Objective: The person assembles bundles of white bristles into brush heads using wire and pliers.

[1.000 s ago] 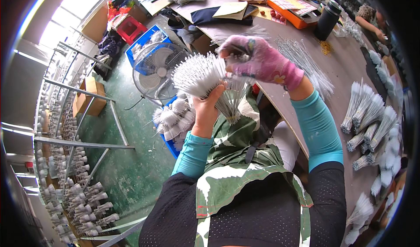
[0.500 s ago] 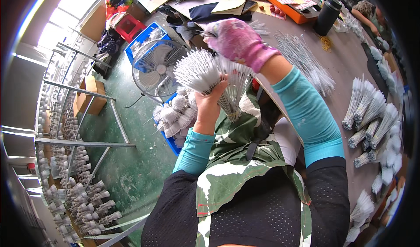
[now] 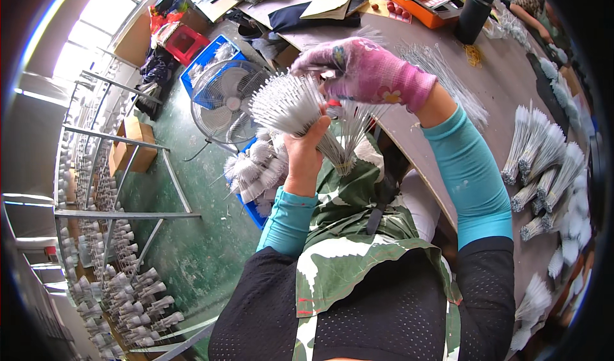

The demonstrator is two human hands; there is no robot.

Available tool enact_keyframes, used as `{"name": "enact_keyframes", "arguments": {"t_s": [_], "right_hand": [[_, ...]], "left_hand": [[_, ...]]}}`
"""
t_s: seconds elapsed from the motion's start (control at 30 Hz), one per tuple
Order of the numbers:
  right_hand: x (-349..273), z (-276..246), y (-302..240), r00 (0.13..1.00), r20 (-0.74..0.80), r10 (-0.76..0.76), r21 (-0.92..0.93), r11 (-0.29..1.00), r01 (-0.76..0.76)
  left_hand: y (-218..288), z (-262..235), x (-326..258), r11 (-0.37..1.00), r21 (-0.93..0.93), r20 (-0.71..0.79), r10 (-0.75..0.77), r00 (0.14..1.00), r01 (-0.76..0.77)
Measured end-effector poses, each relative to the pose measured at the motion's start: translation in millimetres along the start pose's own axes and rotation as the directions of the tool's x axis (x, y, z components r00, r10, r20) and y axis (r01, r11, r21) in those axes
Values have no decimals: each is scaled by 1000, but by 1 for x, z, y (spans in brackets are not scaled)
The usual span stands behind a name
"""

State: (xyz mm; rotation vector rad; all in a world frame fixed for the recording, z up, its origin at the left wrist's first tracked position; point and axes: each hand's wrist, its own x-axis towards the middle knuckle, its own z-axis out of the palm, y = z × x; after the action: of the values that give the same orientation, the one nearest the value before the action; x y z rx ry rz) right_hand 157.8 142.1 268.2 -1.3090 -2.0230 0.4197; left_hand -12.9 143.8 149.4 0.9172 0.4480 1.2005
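Note:
My bare left hand (image 3: 306, 153) is wrapped round a thick bundle of thin brushes (image 3: 288, 103), with white bristle tips fanned up and to the left. Their wire stems (image 3: 345, 145) come together in a tied bunch below, in front of my camouflage apron. Over the right side of the bundle is my right hand (image 3: 374, 73), in a pink flowered glove. Its fingers are bent together at the edge of the brush tips. What they pinch, if anything, is hidden. Loose wire-stemmed brushes (image 3: 448, 83) lie on the table beyond my right wrist.
Tied brush bundles (image 3: 540, 150) lie on the table (image 3: 492, 99) at right. A black bottle (image 3: 474, 14) stands near an orange box (image 3: 422, 9). To the left are a floor fan (image 3: 228, 99), blue crates (image 3: 203, 63) and a metal rack (image 3: 121, 214). Another person's arm (image 3: 532, 25) shows at far right.
My right hand has moved right and slightly down, its fingers now bent lower beside the bundle's top. My left hand keeps its hold on the brushes, nearly in place.

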Motion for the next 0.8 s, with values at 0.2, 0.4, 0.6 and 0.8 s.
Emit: {"name": "enact_keyframes", "arguments": {"t_s": [0.2, 0.4, 0.6, 0.8], "right_hand": [[-9, -3, 1, 996, 73, 52, 124, 990, -61], [-7, -3, -5, 997, 55, -46, 233, 972, 32], [1, -29, -15, 958, 267, 104, 291, 939, -183], [9, -20, -10, 982, -30, 187, -69, 980, -189]], "left_hand": [[-2, -13, 2, 997, 26, 24, -73, 997, 72], [1, -22, 2, 990, -38, 165, -127, 978, 135], [9, -10, 9, 954, -178, 164, -212, 963, 240], [0, -3, 11, 998, -3, 110, -66, 992, 67]]}}
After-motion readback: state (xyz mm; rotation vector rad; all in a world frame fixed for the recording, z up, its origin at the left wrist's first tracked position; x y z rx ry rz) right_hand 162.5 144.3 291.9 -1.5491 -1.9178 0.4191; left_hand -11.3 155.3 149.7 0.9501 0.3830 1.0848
